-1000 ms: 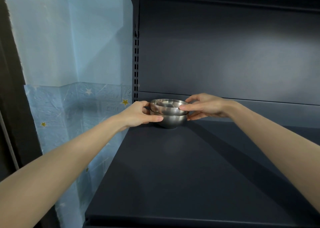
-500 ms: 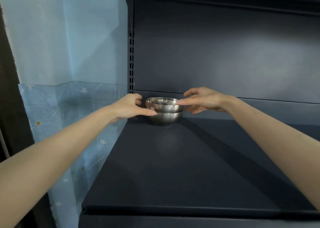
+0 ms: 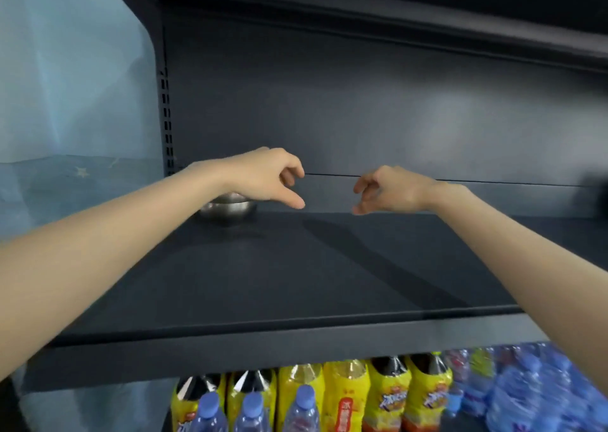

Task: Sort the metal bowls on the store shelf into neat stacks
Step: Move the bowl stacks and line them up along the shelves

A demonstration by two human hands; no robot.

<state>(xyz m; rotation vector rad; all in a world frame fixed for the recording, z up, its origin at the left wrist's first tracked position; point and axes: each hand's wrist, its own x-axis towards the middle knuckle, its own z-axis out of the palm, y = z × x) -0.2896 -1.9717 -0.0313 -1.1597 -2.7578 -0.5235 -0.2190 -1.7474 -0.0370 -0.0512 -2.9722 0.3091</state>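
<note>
A stack of metal bowls (image 3: 227, 208) stands at the back left of the dark shelf (image 3: 296, 277), half hidden behind my left wrist. My left hand (image 3: 273, 176) hovers just above and to the right of the stack, fingers loosely curled, holding nothing. My right hand (image 3: 385, 190) hangs further right over the shelf, fingers also loosely curled and empty. Neither hand touches the bowls.
The shelf's dark back panel (image 3: 362, 102) and an upper shelf (image 3: 394, 10) close the space behind and above. A pale blue sheet (image 3: 72, 86) hangs at the left. Below the shelf edge stand yellow-labelled drink bottles (image 3: 345, 395) and blue water bottles (image 3: 533, 389). A dark object (image 3: 595, 198) sits far right.
Both hands let go of the stacked bowls and lifted away to the right. The view swung right and down, bringing the bottles below into sight.
</note>
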